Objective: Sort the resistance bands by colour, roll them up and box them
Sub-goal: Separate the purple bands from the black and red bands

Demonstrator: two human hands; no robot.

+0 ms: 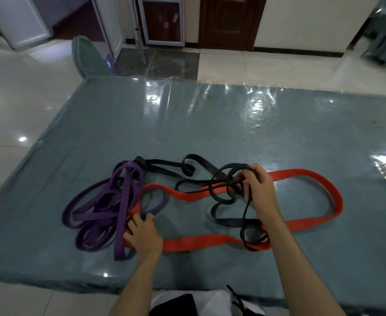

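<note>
Two hands on tangled bands, sorting only begun.
The left hand presses with curled fingers on the red band beside the purple bands at near left; the right hand pinches the black bands lying over the red one. On the tabletop nothing is rolled; no box is in view.
</note>
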